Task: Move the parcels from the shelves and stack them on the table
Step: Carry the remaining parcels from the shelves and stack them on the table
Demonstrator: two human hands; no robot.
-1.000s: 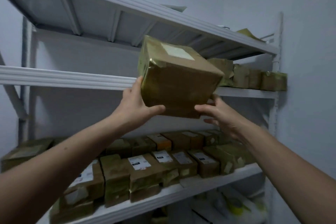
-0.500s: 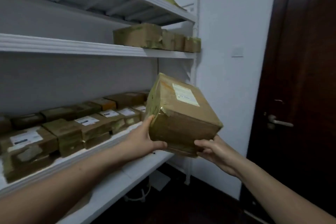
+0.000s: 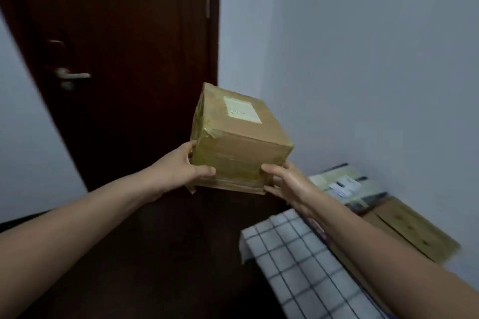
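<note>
A brown cardboard parcel (image 3: 239,137), wrapped in clear tape with a white label on top, hangs in the air before me. My left hand (image 3: 178,166) grips its lower left side, thumb along the front face. My right hand (image 3: 287,181) holds its lower right corner from beneath. Down at the lower right stands the table (image 3: 293,259), covered in a white checked cloth. Against the wall on it lie a flat taped parcel (image 3: 342,184) with white labels and a long brown box (image 3: 412,230). The shelves are out of view.
A dark wooden door (image 3: 124,65) with a silver handle (image 3: 70,76) fills the left and centre behind the parcel. A pale wall runs along the right behind the table. The floor below is dark.
I have turned right, away from the shelves, carrying the parcel lower. The shelves have left the view and the door, table and its parcels have come in.
</note>
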